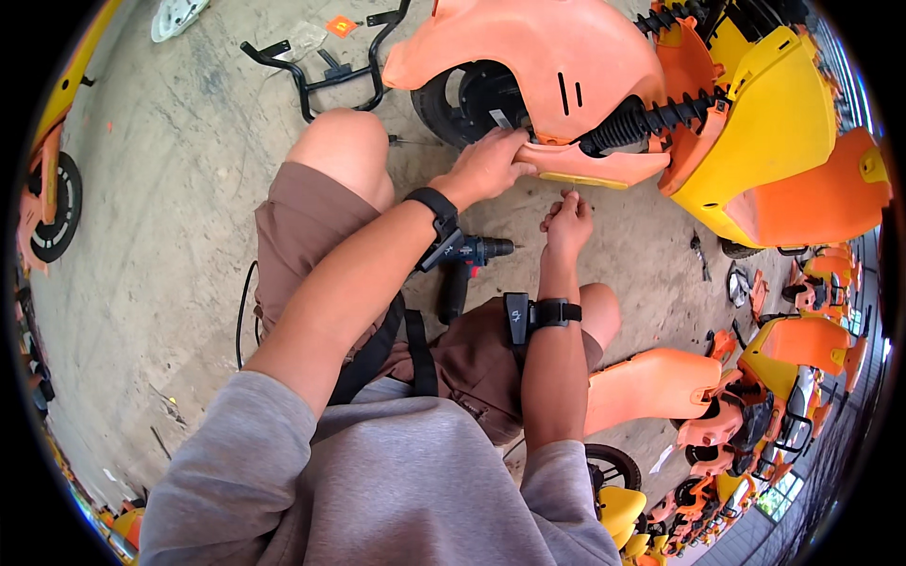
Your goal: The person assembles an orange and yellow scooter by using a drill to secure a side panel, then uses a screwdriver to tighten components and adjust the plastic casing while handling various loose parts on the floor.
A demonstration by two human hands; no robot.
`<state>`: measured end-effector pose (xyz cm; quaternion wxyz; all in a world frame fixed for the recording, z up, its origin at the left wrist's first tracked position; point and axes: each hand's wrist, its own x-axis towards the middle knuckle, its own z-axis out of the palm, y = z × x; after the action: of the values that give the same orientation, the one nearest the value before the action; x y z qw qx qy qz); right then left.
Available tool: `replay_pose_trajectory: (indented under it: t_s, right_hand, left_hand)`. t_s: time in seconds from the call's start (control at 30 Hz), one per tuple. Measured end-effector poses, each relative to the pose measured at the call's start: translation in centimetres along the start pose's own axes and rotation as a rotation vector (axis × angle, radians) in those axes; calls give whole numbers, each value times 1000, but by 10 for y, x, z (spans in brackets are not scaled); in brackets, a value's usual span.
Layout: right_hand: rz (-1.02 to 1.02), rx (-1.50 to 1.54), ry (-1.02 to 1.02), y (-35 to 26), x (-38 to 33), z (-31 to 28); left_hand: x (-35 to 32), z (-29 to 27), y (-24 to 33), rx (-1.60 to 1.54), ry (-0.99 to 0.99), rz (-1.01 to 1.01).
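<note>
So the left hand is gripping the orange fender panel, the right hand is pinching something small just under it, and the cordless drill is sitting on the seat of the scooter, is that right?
Not quite. The head view shows the cordless drill lying low between the person's knees, by the lap, not on a scooter seat. The rest holds: the left hand grips the orange fender panel, and the right hand pinches something small just beneath it.

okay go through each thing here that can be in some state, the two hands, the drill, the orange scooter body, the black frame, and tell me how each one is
Left hand: gripping the lower edge of the orange scooter body.
Right hand: pinched on a small part under that edge; too small to identify.
Orange scooter body: tipped on its side, black spring exposed.
Cordless drill: on the floor, not held.
Black metal frame: detached, lying on the concrete.
</note>
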<state>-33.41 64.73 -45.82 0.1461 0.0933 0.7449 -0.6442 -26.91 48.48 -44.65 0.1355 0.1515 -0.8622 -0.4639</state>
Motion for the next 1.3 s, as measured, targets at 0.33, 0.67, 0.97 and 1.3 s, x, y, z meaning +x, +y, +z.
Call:
replay_pose_trajectory:
  t_s: [0.33,0.67,0.97,1.3]
  right_hand:
    - [-123,-184,149,15,24,-3]
    - [138,47,-115,-12,22,-9]
    - [254,112,-101,0,-8,4]
    - [242,205,-344,2,-27,24]
  left_hand:
    - [3,-2,8,-8,-33,-23]
    - [7,-1,11,83,-79,-57]
    - [10,8,-4,75,-36,6]
    - [9,7,-1,110,-58,-15]
